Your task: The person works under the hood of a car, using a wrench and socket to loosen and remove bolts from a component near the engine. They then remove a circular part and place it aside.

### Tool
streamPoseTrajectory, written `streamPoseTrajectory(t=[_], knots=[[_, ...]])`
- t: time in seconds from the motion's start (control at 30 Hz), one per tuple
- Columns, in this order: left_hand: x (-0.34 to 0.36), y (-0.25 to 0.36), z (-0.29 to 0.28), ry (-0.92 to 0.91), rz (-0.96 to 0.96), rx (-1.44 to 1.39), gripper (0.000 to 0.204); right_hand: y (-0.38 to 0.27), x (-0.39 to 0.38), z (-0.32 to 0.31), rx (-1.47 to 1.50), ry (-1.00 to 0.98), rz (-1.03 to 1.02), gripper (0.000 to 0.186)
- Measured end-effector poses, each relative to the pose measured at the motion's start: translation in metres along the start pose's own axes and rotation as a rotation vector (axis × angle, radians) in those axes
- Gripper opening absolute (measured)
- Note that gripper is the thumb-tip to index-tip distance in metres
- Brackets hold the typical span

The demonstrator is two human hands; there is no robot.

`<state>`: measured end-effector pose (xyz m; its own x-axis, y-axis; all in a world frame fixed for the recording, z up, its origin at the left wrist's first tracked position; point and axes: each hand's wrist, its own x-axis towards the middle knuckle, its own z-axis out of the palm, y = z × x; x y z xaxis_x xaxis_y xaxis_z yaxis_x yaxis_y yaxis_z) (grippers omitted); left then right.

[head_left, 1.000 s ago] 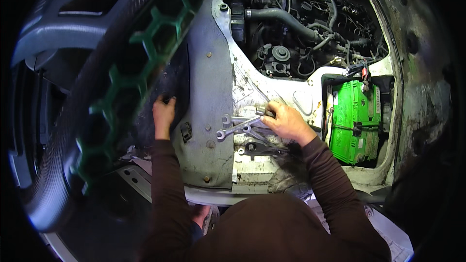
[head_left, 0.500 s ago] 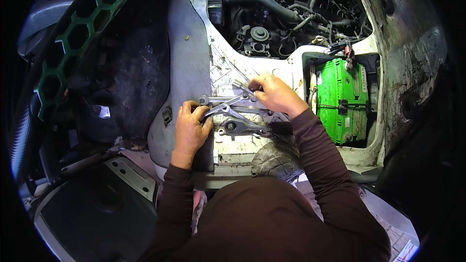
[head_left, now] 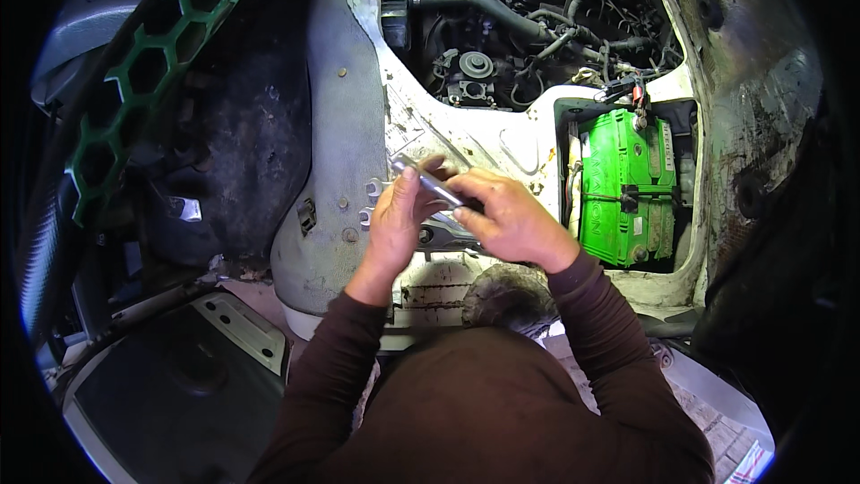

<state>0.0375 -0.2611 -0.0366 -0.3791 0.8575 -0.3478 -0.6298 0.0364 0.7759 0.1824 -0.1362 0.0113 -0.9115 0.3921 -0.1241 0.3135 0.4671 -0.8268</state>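
My left hand [head_left: 398,229] and my right hand [head_left: 511,224] meet over the white metal panel [head_left: 515,143], both closed on a silver rod-shaped tool [head_left: 430,181], held at a slant with its upper end at my left thumb. Just beneath them, several open-ended wrenches [head_left: 374,188] lie on the panel, mostly hidden by my hands; a dark tool beside them is too covered to make out. A crumpled grimy cloth [head_left: 506,296] sits below my right hand.
The engine [head_left: 502,36] fills the opening above. A green battery [head_left: 609,224] sits in a recess to the right, with cables at its top. Green honeycomb trim [head_left: 148,67] runs along the upper left, beside a dark mat [head_left: 237,143]. A grey step panel [head_left: 170,385] is lower left.
My left hand has moved rightward from the dark mat, past the wrenches, to join my right hand on the silver tool. My right hand has shifted slightly downward. The view has also shifted.
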Motion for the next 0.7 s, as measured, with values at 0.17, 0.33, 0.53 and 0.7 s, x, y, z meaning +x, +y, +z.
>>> streamPoseTrajectory(t=[0.17,0.33,0.53,0.7], knots=[[0.011,0.020,0.027,0.215,0.170,-0.281,0.048,-0.034,-0.003,0.027,0.504,0.063,0.218,0.037],[0.014,0.025,0.024,0.331,0.063,-0.358,0.049,-0.045,-0.013,0.059,0.202,0.191,0.170,0.039],[0.041,0.026,0.027,0.483,0.088,-0.285,0.049,-0.056,-0.010,0.043,0.156,0.150,0.314,0.034],[0.082,0.086,-0.038,0.458,0.219,-0.056,0.048,-0.005,-0.090,0.063,0.446,0.071,0.492,0.040]])
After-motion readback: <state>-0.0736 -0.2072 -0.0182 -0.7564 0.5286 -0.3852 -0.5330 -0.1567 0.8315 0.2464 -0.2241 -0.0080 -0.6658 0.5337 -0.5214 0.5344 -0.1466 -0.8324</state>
